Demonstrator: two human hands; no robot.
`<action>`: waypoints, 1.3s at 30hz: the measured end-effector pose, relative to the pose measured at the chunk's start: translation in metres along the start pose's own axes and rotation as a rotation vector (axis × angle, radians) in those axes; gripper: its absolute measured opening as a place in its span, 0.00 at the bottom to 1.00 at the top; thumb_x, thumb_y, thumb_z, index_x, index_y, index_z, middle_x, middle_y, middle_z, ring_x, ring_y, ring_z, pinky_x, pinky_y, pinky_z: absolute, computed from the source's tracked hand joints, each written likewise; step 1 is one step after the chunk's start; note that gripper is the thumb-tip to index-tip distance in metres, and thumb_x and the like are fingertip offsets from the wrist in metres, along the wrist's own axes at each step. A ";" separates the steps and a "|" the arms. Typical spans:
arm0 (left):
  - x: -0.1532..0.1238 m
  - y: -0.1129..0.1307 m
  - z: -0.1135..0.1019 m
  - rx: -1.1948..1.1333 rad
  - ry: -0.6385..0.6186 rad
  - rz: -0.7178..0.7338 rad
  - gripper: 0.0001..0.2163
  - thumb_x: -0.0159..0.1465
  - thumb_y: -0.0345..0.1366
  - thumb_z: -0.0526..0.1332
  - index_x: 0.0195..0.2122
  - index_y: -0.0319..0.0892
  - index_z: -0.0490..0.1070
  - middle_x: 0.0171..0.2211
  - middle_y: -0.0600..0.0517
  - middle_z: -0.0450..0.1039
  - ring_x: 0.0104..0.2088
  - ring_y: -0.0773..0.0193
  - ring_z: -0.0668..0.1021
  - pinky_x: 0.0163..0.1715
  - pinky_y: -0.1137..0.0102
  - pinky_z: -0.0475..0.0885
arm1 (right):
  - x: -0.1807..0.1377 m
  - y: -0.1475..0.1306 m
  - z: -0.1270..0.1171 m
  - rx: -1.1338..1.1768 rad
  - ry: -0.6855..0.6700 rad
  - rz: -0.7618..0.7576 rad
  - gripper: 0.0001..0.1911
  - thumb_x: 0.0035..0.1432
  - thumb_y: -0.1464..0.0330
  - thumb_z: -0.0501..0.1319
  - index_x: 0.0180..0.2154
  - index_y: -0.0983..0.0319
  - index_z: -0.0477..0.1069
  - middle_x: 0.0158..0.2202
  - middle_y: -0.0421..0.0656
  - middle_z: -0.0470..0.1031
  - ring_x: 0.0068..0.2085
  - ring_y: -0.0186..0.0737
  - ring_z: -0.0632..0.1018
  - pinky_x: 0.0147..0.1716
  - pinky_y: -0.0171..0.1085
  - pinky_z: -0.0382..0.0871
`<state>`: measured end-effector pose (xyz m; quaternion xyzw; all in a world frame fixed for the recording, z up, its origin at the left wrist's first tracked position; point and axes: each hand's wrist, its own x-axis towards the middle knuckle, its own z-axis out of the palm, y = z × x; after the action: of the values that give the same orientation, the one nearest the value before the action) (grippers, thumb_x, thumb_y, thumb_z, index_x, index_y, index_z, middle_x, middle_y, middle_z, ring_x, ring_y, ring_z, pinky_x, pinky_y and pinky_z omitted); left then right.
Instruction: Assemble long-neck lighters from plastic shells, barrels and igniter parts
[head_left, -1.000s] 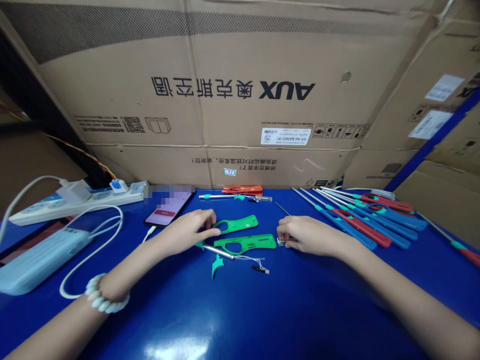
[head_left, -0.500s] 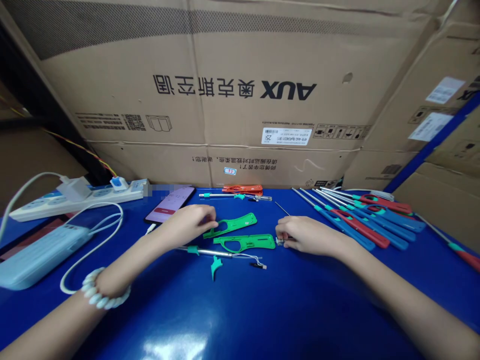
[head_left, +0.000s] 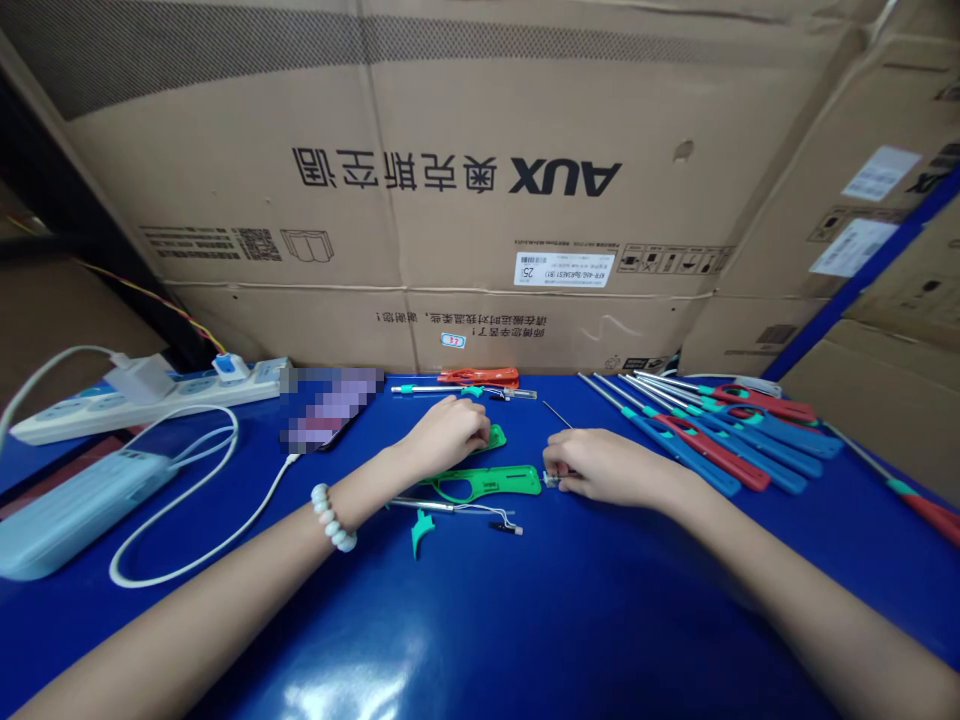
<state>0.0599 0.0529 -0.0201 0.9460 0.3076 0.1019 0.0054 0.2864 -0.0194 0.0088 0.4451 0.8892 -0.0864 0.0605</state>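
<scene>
My left hand (head_left: 450,435), its fingers curled, is over the upper green lighter shell half (head_left: 497,437) and hides most of it; what the fingertips hold, if anything, is hidden. The lower green shell half (head_left: 495,480) lies inner side up. At its right end my right hand (head_left: 592,468) pinches a small clear part with a metallic look (head_left: 553,481). A thin metal rod (head_left: 556,414) sticks out behind that hand; whether it is held I cannot tell. In front lie a metal lighter tube (head_left: 425,505) with white wires, a black-ended piece (head_left: 506,527) and a teal trigger (head_left: 421,533).
Several blue and red lighters (head_left: 757,440) lie at the right. Behind my hands are orange shell pieces (head_left: 480,377) and another metal tube (head_left: 420,390). A phone (head_left: 337,410), white cable, power bank (head_left: 82,510) and power strip (head_left: 67,415) are left. A cardboard box (head_left: 450,230) stands behind.
My left hand has moved right, from the left end of the upper green shell half to near its right end. My right hand stays beside the lower half with the small clear part.
</scene>
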 end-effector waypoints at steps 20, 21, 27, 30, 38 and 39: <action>0.016 -0.005 -0.010 0.088 -0.175 0.235 0.08 0.56 0.21 0.57 0.26 0.39 0.72 0.28 0.49 0.73 0.32 0.62 0.74 0.30 0.72 0.62 | 0.000 0.001 -0.002 0.067 -0.001 0.002 0.05 0.51 0.75 0.59 0.32 0.63 0.71 0.34 0.43 0.75 0.32 0.37 0.72 0.29 0.32 0.58; 0.016 -0.005 -0.010 0.097 -0.180 0.249 0.08 0.56 0.21 0.56 0.26 0.39 0.71 0.28 0.49 0.72 0.32 0.62 0.73 0.29 0.72 0.62 | 0.000 0.002 -0.002 0.069 0.002 -0.002 0.04 0.51 0.75 0.59 0.32 0.63 0.71 0.34 0.43 0.75 0.32 0.37 0.72 0.29 0.32 0.58; 0.015 -0.003 -0.013 0.128 -0.158 0.314 0.07 0.60 0.23 0.55 0.33 0.38 0.70 0.31 0.48 0.71 0.32 0.62 0.72 0.29 0.71 0.62 | 0.001 0.004 0.000 0.078 0.003 -0.001 0.04 0.51 0.75 0.60 0.32 0.62 0.70 0.34 0.43 0.74 0.33 0.37 0.72 0.30 0.32 0.58; 0.013 -0.004 -0.014 0.125 -0.133 0.342 0.07 0.61 0.23 0.54 0.33 0.38 0.70 0.32 0.49 0.69 0.32 0.63 0.71 0.28 0.71 0.61 | 0.001 0.005 0.001 0.085 0.006 -0.005 0.04 0.51 0.75 0.60 0.31 0.63 0.70 0.34 0.43 0.74 0.32 0.37 0.72 0.30 0.32 0.58; 0.011 -0.009 -0.009 0.112 -0.065 0.404 0.08 0.66 0.28 0.53 0.33 0.40 0.71 0.31 0.50 0.66 0.31 0.64 0.69 0.28 0.70 0.61 | 0.000 0.005 0.001 0.101 0.007 -0.006 0.04 0.51 0.75 0.59 0.31 0.63 0.70 0.33 0.43 0.73 0.32 0.37 0.71 0.30 0.32 0.59; 0.011 -0.009 -0.008 0.113 -0.064 0.413 0.08 0.66 0.28 0.53 0.34 0.40 0.70 0.31 0.50 0.66 0.31 0.64 0.69 0.28 0.70 0.61 | 0.000 0.005 0.001 0.101 0.007 -0.006 0.04 0.51 0.75 0.59 0.31 0.62 0.69 0.33 0.43 0.73 0.32 0.37 0.71 0.30 0.32 0.58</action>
<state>0.0616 0.0661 -0.0105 0.9905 0.1120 0.0535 -0.0592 0.2901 -0.0165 0.0074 0.4453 0.8852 -0.1299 0.0348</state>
